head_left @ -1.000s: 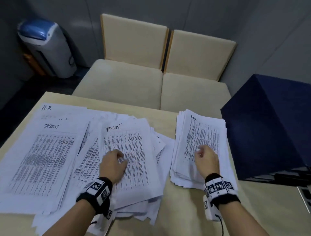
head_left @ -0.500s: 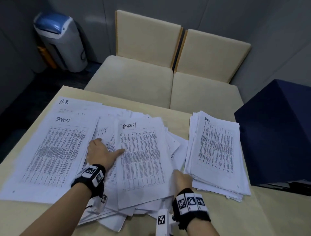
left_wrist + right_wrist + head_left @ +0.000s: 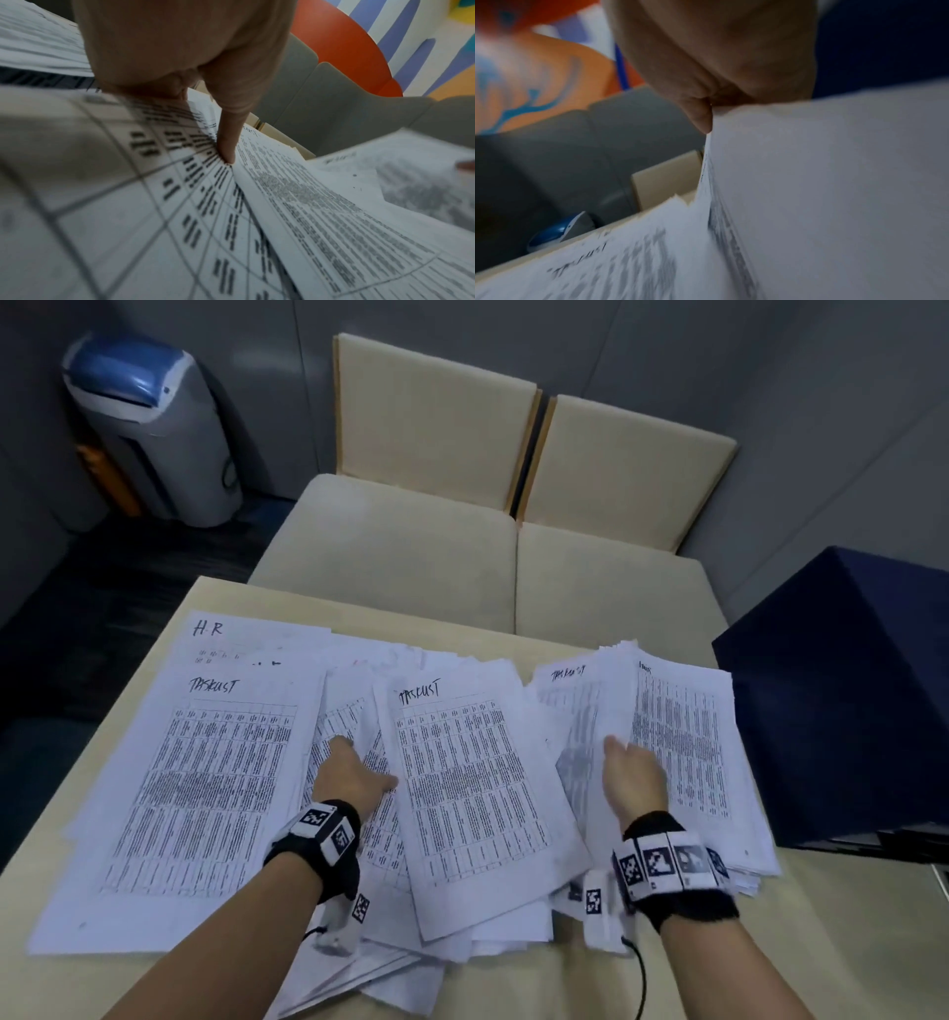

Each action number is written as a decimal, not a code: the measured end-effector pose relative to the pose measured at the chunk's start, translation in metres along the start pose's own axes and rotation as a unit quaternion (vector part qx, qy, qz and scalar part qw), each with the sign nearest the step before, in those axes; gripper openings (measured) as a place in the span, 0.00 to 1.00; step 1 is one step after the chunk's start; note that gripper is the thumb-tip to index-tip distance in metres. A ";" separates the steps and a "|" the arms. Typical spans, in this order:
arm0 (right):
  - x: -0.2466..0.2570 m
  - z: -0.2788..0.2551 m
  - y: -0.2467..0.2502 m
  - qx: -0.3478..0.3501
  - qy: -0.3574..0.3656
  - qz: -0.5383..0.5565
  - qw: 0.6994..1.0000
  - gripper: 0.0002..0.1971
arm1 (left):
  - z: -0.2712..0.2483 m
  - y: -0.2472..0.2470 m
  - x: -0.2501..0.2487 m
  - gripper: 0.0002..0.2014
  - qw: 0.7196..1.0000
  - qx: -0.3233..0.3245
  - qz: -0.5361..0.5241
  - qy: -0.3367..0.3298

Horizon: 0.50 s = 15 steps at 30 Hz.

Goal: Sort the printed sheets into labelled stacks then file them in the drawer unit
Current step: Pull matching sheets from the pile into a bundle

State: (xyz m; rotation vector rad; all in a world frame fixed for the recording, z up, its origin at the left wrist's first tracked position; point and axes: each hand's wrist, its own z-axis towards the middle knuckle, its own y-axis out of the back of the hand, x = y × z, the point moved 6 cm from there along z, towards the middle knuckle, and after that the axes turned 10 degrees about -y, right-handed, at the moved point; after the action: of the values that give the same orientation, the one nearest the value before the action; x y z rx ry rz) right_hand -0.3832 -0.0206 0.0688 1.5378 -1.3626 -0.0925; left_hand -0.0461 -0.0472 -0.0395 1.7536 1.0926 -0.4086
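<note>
Since half a second ago the right hand has left the near edge of the middle pile and now lifts the left side of the right-hand stack; fingers tucked under, thumb on top, clamped on the paper, and a sheet headed "Tasklist" shows beneath. Left hand has barely shifted: flat on the loose sheets, fingers straight, thumb against the edge of the middle Tasklist sheet.

Around the bench: two cream chairs pushed in at the far side, a grey-and-blue shredder on the floor far left, a dark blue cabinet close beside the right-hand stack (its drawers are hard to make out).

Sheets are white with dense printed tables; handwritten headings read "H.R" and "Tasklist". They lie fanned, overlapping, across the bench.
</note>
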 end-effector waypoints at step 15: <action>0.043 -0.018 -0.001 0.123 0.066 0.025 0.990 0.22 | -0.005 0.020 -0.006 0.18 0.989 0.053 -0.058 -0.129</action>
State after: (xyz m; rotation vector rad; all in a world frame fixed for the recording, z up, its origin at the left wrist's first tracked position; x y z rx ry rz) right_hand -0.3556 -0.0426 0.1000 1.6798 -1.3429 0.2128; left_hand -0.0338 -0.0480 -0.0217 1.6787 1.0027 -0.7567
